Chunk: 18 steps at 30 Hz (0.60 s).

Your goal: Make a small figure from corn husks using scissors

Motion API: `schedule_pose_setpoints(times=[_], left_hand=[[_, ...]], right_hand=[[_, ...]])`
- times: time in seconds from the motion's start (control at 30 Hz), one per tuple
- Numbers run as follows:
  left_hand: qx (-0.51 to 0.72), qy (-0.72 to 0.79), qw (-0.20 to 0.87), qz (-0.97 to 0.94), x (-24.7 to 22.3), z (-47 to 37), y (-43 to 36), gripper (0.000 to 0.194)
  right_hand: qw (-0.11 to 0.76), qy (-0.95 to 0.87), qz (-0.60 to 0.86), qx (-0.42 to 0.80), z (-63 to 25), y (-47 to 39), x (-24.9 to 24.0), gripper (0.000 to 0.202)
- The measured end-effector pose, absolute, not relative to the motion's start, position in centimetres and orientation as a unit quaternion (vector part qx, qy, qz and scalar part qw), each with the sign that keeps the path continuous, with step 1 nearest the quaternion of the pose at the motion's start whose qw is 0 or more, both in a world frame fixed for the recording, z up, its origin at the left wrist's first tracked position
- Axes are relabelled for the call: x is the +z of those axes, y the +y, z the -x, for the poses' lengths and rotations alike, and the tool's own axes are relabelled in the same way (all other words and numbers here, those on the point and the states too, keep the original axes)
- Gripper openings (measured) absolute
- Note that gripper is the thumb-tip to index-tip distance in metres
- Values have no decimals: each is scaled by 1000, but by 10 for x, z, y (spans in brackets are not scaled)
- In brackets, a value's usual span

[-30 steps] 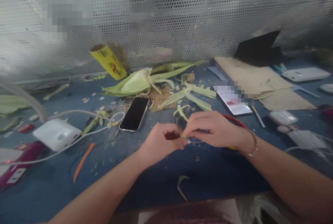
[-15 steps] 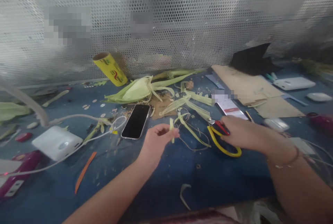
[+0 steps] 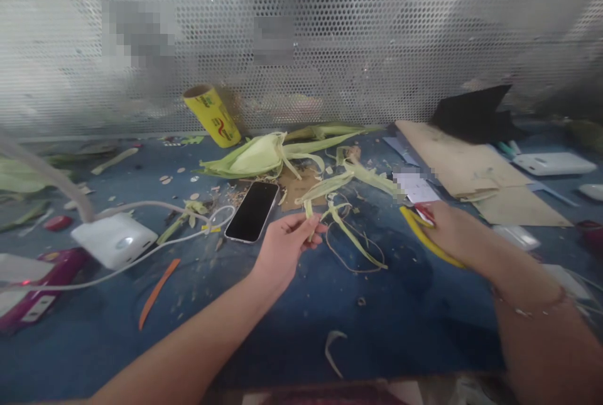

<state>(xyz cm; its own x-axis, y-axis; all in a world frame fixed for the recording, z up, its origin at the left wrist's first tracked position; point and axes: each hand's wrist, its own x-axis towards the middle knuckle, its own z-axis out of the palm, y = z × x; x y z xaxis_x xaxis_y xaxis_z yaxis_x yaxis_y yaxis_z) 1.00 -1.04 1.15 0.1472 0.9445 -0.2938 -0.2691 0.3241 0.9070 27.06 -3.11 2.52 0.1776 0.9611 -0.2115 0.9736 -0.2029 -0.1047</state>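
My left hand (image 3: 282, 248) is closed in a pinch, with a narrow pale-green corn husk strip (image 3: 309, 210) between thumb and fingers. On the right, my right hand (image 3: 455, 232) grips a pair of scissors (image 3: 431, 243) with yellow and red handles; their blades are mostly hidden. Between the hands lie loose husk strips (image 3: 353, 229) and a thin looped cord (image 3: 342, 260). Behind them a larger bundle of corn husk (image 3: 257, 157) rests on the blue table (image 3: 377, 329).
A black-screened phone (image 3: 253, 211) lies left of centre, near a white charger (image 3: 115, 240) with cables. A yellow tube (image 3: 214, 117) leans against the perforated metal panel (image 3: 330, 59). Brown paper sheets (image 3: 461, 160) lie at back right, an orange strip (image 3: 159, 295) at front left.
My right hand has moved right with the scissors, away from the husk strips. My left hand still pinches its strip, slightly further from me. The view has shifted a little.
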Motion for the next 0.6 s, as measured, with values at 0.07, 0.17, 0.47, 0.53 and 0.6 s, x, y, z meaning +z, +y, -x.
schedule_pose_setpoints(times=[0.07,0.17,0.47,0.53,0.6], left_hand=[[465,464,657,-370,11,-9,-9,23],[472,466,636,-395,9,-9,-6,22],[497,429,592,-468,3,-8,-6,23],[484,440,574,-492,5,-7,-7,25],[476,448,558,-511,7,-7,-8,27]], right_hand=[[1,617,-782,-85,-280,-33,30,26],[-39,616,-784,-66,-288,-34,33,27],[-131,666,-686,-263,-252,-43,40,30],[-141,690,-652,-282,-246,-45,37,35],[-143,709,-620,-306,-242,-47,34,39]])
